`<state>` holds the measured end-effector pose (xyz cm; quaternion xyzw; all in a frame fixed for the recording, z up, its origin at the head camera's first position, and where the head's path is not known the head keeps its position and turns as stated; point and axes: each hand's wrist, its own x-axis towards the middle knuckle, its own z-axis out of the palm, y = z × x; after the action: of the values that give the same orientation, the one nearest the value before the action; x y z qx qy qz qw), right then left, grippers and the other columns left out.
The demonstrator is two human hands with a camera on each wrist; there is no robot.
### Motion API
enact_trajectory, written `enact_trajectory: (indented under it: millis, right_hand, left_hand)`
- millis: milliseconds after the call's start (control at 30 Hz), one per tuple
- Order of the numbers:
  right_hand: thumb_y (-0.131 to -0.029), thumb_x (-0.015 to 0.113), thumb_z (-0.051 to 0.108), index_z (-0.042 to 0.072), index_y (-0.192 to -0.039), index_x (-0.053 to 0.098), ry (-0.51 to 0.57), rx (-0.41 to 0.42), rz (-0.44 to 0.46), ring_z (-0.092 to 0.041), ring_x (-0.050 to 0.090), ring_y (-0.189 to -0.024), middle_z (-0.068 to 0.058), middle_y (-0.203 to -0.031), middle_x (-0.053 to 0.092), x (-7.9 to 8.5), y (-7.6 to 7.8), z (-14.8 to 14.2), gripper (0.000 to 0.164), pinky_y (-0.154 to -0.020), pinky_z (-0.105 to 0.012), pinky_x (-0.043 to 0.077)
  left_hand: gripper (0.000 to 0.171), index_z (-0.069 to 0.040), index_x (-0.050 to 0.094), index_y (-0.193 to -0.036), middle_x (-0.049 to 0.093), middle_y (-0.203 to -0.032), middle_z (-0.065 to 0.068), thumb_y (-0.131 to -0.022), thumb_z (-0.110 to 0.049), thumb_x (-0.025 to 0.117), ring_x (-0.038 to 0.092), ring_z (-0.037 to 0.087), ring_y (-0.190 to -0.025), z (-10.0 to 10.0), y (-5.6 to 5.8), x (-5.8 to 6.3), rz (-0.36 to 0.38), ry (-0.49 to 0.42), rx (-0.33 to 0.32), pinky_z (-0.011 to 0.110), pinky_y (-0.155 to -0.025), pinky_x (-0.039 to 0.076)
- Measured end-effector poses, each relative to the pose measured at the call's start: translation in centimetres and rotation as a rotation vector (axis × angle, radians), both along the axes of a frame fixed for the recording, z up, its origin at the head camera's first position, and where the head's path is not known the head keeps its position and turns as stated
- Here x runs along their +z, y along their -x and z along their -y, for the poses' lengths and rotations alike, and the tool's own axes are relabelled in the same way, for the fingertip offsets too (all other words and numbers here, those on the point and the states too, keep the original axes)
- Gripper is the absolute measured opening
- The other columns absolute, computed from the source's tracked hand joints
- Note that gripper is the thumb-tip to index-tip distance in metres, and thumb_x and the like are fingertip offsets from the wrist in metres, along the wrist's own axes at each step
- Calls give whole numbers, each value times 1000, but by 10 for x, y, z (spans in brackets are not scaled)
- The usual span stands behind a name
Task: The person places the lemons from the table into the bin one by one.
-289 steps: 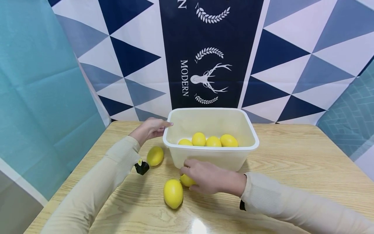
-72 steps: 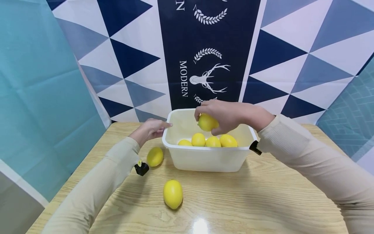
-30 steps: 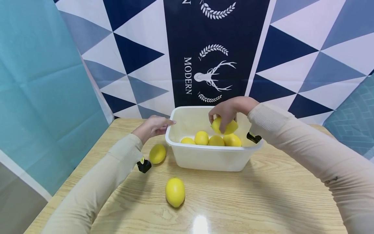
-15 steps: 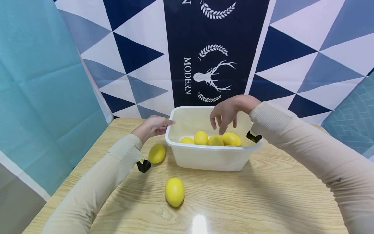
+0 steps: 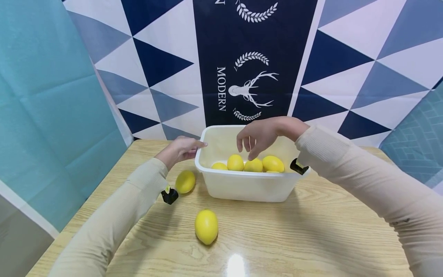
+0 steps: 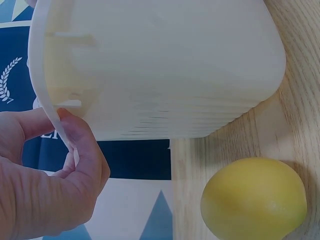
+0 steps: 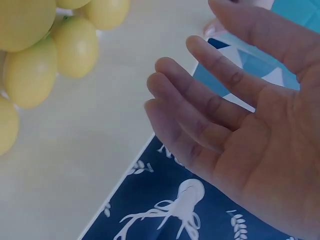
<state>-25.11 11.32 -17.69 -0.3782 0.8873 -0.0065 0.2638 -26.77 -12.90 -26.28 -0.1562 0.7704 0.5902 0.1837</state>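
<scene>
A white plastic bin [image 5: 247,186] stands at the back of the table with several yellow lemons [image 5: 273,164] inside. My left hand [image 5: 180,149] pinches the bin's left rim, thumb on one side and curled fingers beneath, as the left wrist view also shows. My right hand [image 5: 260,135] hangs over the bin, palm down and holding nothing; in the right wrist view its fingers [image 7: 200,95] are loosely bent. One lemon [image 5: 185,182] lies on the table left of the bin, below my left wrist. Another lemon [image 5: 206,227] rests in front of the bin.
The wooden table [image 5: 311,238] runs up to a patterned cloth [image 5: 166,77] with triangles and a deer head, close behind the bin. A teal cloth [image 5: 52,96] hangs along the left side. Black wrist cameras [image 5: 170,196] sit under both sleeves.
My right hand carried a lemon from the table into the bin and let it go there. It has since shifted slightly left, fingers loose. My left hand has stayed on the rim.
</scene>
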Motion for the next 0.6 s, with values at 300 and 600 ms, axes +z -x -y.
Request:
enact_trajectory:
  millis: [300, 600]
  right_hand:
    - [-85, 72, 17, 15, -112, 60, 111, 49, -103, -20, 61, -104, -4, -111, 66, -1, -16, 2, 29, -92, -36, 56]
    - [-83, 73, 11, 15, -113, 61, 314, 102, -183, -18, 58, -104, 1, -111, 64, -13, -31, -1, 32, -87, -33, 58]
  left_hand:
    - [45, -3, 54, -128, 59, -104, 5, -89, -19, 70, 63, 13, -86, 0, -1, 1, -5, 9, 0, 24, -91, 58]
    - [44, -3, 55, -127, 58, -99, 4, -89, -19, 70, 62, 12, -83, 0, -1, 1, -5, 11, -4, 24, -89, 58]
